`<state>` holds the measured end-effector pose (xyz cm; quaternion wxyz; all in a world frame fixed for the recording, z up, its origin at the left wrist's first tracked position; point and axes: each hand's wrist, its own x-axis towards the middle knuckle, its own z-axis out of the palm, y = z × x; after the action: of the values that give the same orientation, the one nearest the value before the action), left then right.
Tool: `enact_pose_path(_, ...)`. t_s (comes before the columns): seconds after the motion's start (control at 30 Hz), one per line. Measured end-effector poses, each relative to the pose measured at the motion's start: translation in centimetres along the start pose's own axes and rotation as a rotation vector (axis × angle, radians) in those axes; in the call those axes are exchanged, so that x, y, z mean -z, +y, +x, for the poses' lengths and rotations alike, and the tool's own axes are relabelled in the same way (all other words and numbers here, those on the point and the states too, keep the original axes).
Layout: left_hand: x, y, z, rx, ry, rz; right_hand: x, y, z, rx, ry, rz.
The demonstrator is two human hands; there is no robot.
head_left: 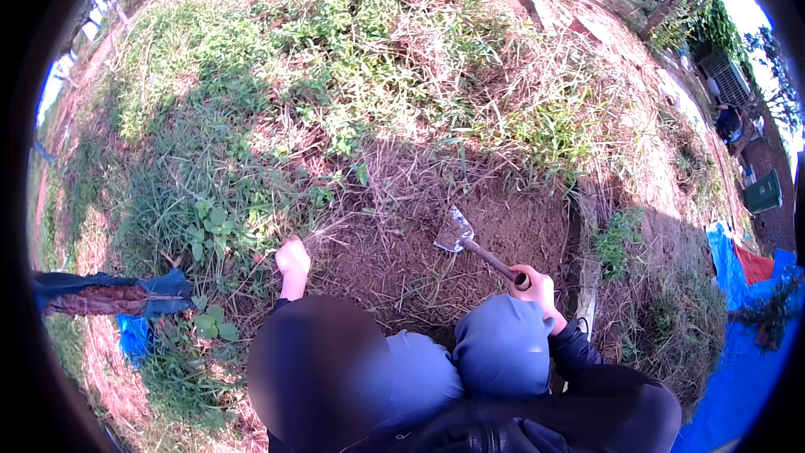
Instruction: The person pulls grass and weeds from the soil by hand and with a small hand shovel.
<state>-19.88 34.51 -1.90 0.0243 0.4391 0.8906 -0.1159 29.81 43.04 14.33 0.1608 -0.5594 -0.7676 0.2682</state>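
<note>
Hoe is at twelve o'clock, fingers of my right hand wrapped round its handle; my left hand curls closed, contents unclear. Soil there looks mostly cleared; grass stands at ten o'clock.

Nothing legible from my end. Small pale mark on the dark jacket, bottom centre of frame: too small for me to make out. Green bin, far right: I can't resolve any lettering on it at this size. Hand tool, centre of frame: blade shows mottled pale and dark patches, I can't read any characters in them.
</note>
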Motion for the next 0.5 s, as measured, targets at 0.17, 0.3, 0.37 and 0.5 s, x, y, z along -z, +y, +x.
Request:
enact_pose_path(0.17, 3.6, -1.9, -4.2, -0.010, -0.064, -0.320, -6.6, -1.2, 2.4, 0.113, -0.014, 0.142)
enact_pose_path(0.3, 4.1, -1.5, -9.1, 0.276, -0.034, -0.449, -13.2, -4.7, 7.0, 0.382, -0.045, 0.219)
enact_pose_path(0.37, 4.0, 0.2, -10.8, 0.355, -0.012, -0.480, -16.3, -6.2, 8.9, 0.418, -0.088, 0.279)
enact_pose_path(0.5, 5.6, 1.8, -12.7, 0.510, -0.085, -0.587, -18.0, -4.9, 9.1, 0.362, -0.159, 0.289)
